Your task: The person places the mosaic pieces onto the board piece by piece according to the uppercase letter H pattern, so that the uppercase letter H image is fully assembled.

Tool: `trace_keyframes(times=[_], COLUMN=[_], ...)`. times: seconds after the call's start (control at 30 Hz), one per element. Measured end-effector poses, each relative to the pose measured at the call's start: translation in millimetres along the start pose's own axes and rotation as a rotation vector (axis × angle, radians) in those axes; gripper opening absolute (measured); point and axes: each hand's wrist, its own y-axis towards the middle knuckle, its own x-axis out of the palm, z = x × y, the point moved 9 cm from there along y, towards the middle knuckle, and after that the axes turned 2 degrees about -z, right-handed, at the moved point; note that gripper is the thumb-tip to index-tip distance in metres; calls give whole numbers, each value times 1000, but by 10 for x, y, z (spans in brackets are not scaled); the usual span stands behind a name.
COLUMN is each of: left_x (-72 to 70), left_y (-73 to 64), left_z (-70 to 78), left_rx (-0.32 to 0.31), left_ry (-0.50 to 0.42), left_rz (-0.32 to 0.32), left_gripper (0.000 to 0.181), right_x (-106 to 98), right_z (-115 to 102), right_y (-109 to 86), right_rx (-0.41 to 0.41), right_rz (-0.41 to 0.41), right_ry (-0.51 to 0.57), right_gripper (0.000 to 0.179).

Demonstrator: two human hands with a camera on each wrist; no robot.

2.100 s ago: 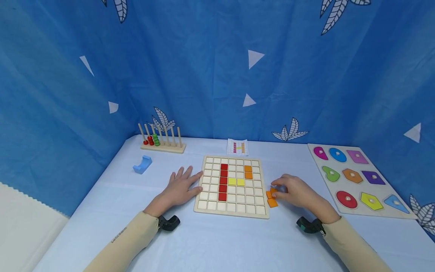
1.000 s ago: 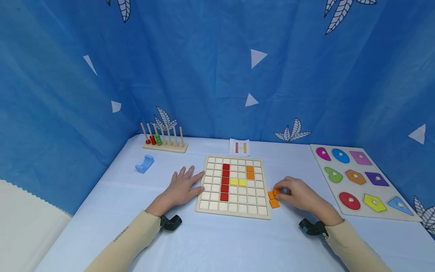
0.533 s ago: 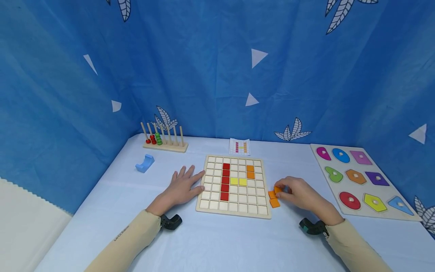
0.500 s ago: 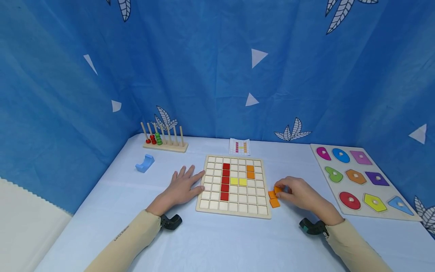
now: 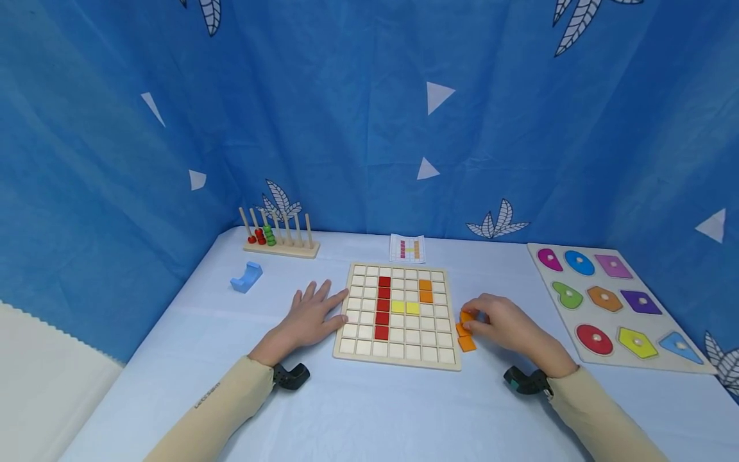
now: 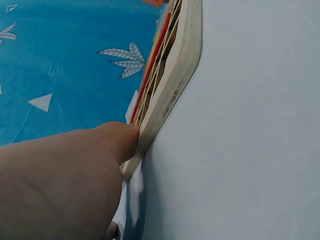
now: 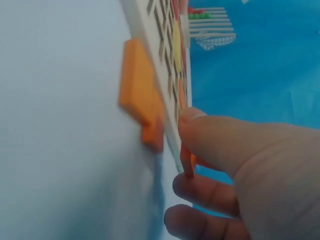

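My left hand [image 5: 308,317] lies flat with fingers spread, thumb and index fingertip touching the left edge of a wooden grid board [image 5: 398,355]. In the left wrist view the thumb presses against the board's rim [image 6: 172,90]. The board carries a column of red tiles [image 5: 383,306], two yellow tiles [image 5: 405,308] and two orange tiles [image 5: 425,290] toward the upper right. Just right of the board, my right hand [image 5: 502,321] pinches an orange square tile [image 7: 187,159] between thumb and fingers. Beneath and beside it lie two more orange tiles [image 7: 137,80] on the table.
A pattern card [image 5: 407,249] lies behind the board. At the back left stands a peg counter [image 5: 283,249] with red and green beads, with a blue curved block [image 5: 246,277] in front of it. A shape puzzle board [image 5: 600,321] lies at the right.
My right hand has lifted slightly, moving up and left with an orange tile pinched between its fingers. The left hand stays at the board's edge.
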Motion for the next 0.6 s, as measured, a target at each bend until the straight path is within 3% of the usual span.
trace_keyframes(times=[0.6], left_x=[22], left_y=[19], left_z=[-11], left_rx=[-1], left_ry=[2], left_rz=[14], left_gripper=[62], right_x=[137], right_z=[-413], right_y=[463], right_rx=[-48], right_rz=[-44], right_ry=[-51], right_gripper=[30])
